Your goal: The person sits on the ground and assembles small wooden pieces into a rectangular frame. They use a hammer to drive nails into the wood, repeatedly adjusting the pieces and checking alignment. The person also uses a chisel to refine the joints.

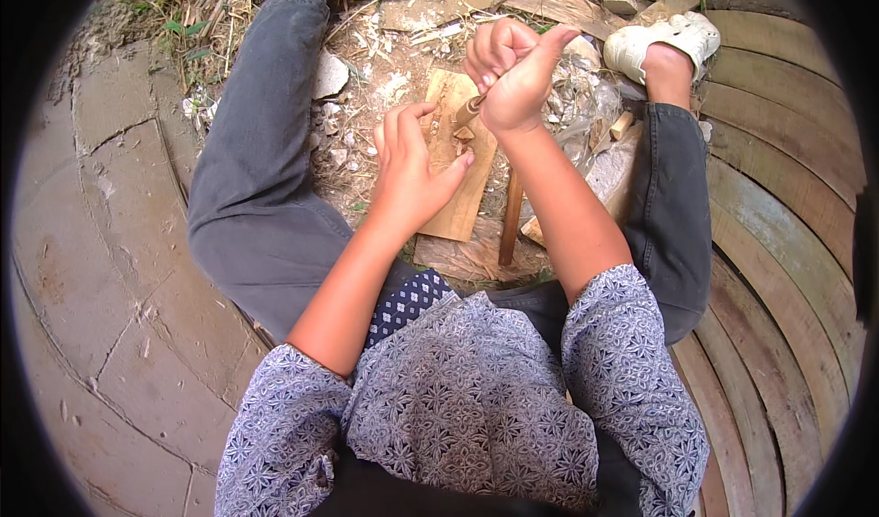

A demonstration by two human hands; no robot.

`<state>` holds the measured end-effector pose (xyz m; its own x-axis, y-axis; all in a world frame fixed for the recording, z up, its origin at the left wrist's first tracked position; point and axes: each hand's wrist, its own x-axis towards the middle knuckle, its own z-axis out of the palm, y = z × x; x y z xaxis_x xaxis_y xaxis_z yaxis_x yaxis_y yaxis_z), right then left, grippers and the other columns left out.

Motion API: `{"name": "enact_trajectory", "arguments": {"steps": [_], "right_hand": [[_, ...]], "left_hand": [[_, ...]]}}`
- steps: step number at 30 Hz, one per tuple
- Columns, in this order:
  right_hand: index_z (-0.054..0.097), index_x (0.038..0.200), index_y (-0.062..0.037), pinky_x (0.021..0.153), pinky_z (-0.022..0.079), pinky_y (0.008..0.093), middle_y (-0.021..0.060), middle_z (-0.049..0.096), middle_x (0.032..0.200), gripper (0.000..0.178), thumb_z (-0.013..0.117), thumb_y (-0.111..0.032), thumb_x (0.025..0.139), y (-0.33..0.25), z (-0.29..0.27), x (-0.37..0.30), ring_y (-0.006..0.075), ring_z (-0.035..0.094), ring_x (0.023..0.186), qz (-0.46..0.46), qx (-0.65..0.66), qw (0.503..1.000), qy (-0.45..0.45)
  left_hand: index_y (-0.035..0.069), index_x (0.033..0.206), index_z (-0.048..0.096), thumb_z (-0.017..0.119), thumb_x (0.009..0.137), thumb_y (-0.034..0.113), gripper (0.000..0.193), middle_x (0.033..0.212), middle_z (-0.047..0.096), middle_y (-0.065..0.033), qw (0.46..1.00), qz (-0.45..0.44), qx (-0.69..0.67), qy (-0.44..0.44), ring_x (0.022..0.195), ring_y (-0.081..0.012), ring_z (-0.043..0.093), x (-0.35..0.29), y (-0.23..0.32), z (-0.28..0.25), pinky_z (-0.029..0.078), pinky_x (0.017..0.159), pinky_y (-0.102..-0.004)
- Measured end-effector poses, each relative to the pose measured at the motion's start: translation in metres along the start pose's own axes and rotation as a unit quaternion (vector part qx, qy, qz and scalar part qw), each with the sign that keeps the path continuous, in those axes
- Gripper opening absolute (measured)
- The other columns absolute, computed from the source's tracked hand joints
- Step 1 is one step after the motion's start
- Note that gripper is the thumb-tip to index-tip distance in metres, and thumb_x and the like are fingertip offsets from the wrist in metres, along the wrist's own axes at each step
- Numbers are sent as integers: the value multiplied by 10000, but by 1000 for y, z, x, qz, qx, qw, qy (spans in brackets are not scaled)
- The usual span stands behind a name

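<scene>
My right hand [517, 77] is closed in a fist with its thumb up. A short, round brown wooden piece [468, 112] sticks out of its lower left side; the rest is hidden in the fist, so its kind is unclear. To the left, my left hand [412, 167] is held over a pale wooden board [470, 213], fingers and thumb apart and holding nothing. Small wood chips [464, 134] lie on the board between the two hands. A brown wooden stick [511, 228] stretches beside the board, its far end covered by my right forearm.
Shavings, straw and wood scraps [394, 87] litter the ground between my legs. Crumpled clear plastic [586, 114] lies right of my right hand. Weathered planks [778, 151] run along the right, and cracked paving [119, 242] spreads on the left. A pale clog [664, 45] is on my right foot.
</scene>
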<state>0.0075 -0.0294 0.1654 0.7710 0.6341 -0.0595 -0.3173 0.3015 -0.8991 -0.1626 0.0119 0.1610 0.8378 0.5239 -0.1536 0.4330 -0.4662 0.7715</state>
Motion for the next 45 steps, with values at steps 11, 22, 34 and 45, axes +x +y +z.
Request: {"name": "enact_trajectory", "arguments": {"steps": [11, 22, 34, 45], "right_hand": [[390, 705, -138, 522, 386, 305, 1, 449, 668, 713, 294, -779, 1001, -31, -37, -24, 130, 440, 557, -2, 49, 943, 329], [674, 921, -36, 603, 524, 261, 17, 641, 774, 273, 744, -294, 978, -40, -48, -93, 86, 594, 643, 145, -107, 978, 107], [691, 912, -21, 599, 499, 217, 0, 672, 773, 197, 801, -184, 927, -11, -35, -148, 65, 610, 643, 154, -119, 977, 83], [666, 908, -19, 594, 513, 238, 26, 661, 777, 273, 775, -266, 949, -11, -27, -142, 81, 605, 642, 205, -127, 952, 188]], "left_hand": [[-3, 1215, 635, 642, 1032, 137, 230, 968, 724, -74, 891, -95, -440, -63, 818, -100, 682, -1, 16, -5, 565, 695, -240], [98, 1218, 639, 660, 1022, 128, 199, 1085, 705, -50, 653, -64, -755, 25, 944, -165, 684, 22, -14, -30, 601, 823, -310], [-15, 1428, 500, 675, 1014, 165, 485, 1097, 680, -32, 792, -139, -581, -128, 930, -106, 687, 10, 7, 11, 593, 793, -259], [40, 1101, 675, 714, 863, 25, 241, 973, 678, -126, 965, 248, -42, 70, 864, -327, 696, 14, 3, 28, 565, 722, -392]]}}
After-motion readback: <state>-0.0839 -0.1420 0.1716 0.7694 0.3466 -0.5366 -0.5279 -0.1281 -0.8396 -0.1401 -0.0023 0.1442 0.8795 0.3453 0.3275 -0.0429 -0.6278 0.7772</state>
